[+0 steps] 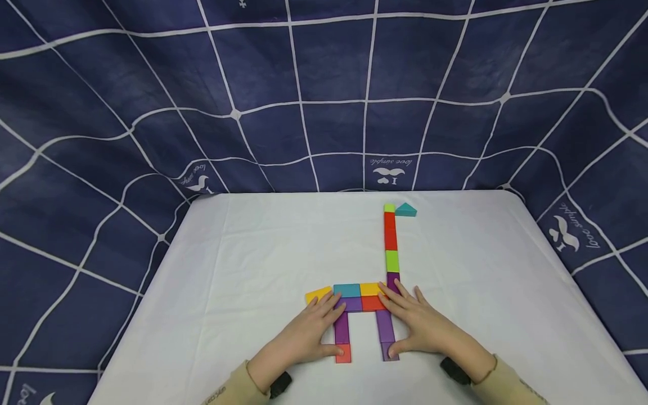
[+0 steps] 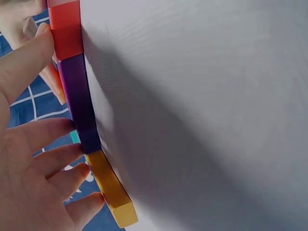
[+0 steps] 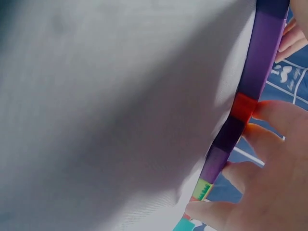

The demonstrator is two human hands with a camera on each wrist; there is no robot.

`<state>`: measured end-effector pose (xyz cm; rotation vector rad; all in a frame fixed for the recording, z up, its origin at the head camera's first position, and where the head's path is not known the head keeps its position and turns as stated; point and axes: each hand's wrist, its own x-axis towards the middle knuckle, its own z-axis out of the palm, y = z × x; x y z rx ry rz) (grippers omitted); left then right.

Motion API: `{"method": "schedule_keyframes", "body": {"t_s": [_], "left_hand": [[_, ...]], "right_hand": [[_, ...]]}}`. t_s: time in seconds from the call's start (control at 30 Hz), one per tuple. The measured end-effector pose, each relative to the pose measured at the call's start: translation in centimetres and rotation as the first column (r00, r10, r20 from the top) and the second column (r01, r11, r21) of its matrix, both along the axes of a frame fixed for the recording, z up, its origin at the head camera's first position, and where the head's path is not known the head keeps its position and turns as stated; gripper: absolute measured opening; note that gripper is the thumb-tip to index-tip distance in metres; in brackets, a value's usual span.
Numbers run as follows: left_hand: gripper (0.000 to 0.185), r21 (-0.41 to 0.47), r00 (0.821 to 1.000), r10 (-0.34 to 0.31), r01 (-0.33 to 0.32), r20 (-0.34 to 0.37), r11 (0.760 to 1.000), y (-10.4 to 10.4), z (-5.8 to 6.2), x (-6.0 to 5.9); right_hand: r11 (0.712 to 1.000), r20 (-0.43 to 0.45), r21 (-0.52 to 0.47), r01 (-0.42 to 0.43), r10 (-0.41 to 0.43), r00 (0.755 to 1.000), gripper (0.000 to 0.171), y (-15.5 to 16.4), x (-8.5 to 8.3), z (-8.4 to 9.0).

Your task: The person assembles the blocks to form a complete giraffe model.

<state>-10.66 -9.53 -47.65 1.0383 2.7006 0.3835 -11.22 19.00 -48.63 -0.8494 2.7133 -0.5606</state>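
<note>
Step in hand: squaring up the flat block figure point(image 1: 369, 298) at the white table's point(image 1: 243, 253) near edge. Left hand point(image 1: 309, 334) and right hand point(image 1: 422, 326), fingers straight, press its 2 purple legs, apparently inward. Next move calls for light, even pressure.

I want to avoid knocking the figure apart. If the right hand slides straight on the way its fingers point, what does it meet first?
The right hand points up-left, its fingers already lying against the purple block at the neck's foot. That block would likely be pushed first, then the green block above.
</note>
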Motion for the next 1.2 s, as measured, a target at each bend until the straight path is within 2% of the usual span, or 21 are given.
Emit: {"method": "schedule_keyframes", "body": {"t_s": [0.43,0.73,0.97,1.2], "left_hand": [[0.085,-0.001,1.000,0.011,-0.011,0.019,1.000,0.12,0.34,-0.51],[0.085,0.016,1.000,0.007,-0.008,0.025,1.000,0.07,0.49,-0.43],[0.084,0.014,1.000,0.001,-0.001,0.009,1.000,-0.01,0.13,-0.30],[0.079,0.018,1.000,0.013,-0.013,0.024,1.000,0.00,-0.13,0.02]], "right_hand": [[0.999,-0.109,0.033,-0.001,0.005,0.994,0.117,-0.41,-0.20,0.61],[0.999,-0.067,0.040,0.001,0.001,0.998,0.115,-0.49,-0.24,0.68],[1.000,-0.064,0.029,-0.009,0.011,0.998,0.115,-0.38,-0.10,0.44],[1.000,-0.037,0.018,0.005,-0.004,0.999,0.114,-0.27,0.23,0.13]]}}
